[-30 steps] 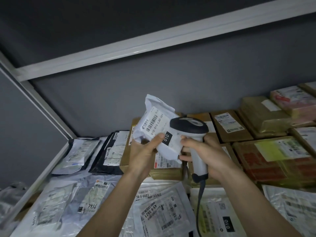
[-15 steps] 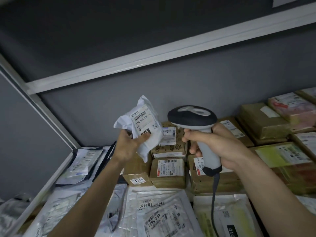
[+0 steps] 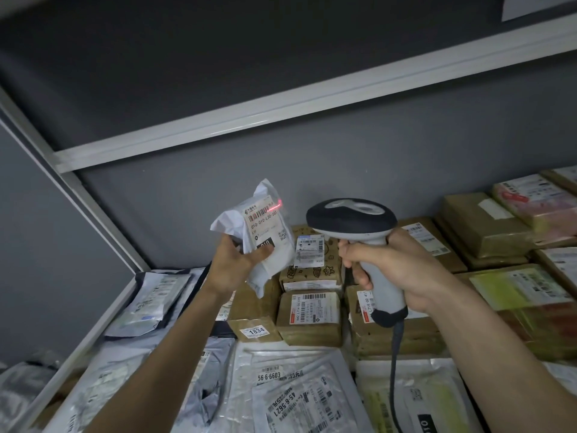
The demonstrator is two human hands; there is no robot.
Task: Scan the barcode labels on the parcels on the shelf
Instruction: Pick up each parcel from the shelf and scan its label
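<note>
My left hand [image 3: 232,265] grips a small white plastic parcel [image 3: 268,242] and holds it upright above the shelf, label facing me. A red scan line glows across the barcode on its label [image 3: 261,218]. My right hand [image 3: 390,270] grips the handle of a grey and black barcode scanner [image 3: 352,218], whose head sits just right of the parcel. The scanner's cable [image 3: 395,370] hangs down from the handle.
Brown cardboard boxes [image 3: 312,314] with labels fill the shelf behind and to the right. Flat white and grey mailer bags [image 3: 290,392] lie in front and at the left. A white shelf rail [image 3: 281,110] runs overhead, and a grey back wall [image 3: 187,198] closes the shelf.
My left hand lifted the white parcel up and left, away from the scanner. The scanner rose and drew apart from it, and a red scan line now lies on the barcode.
</note>
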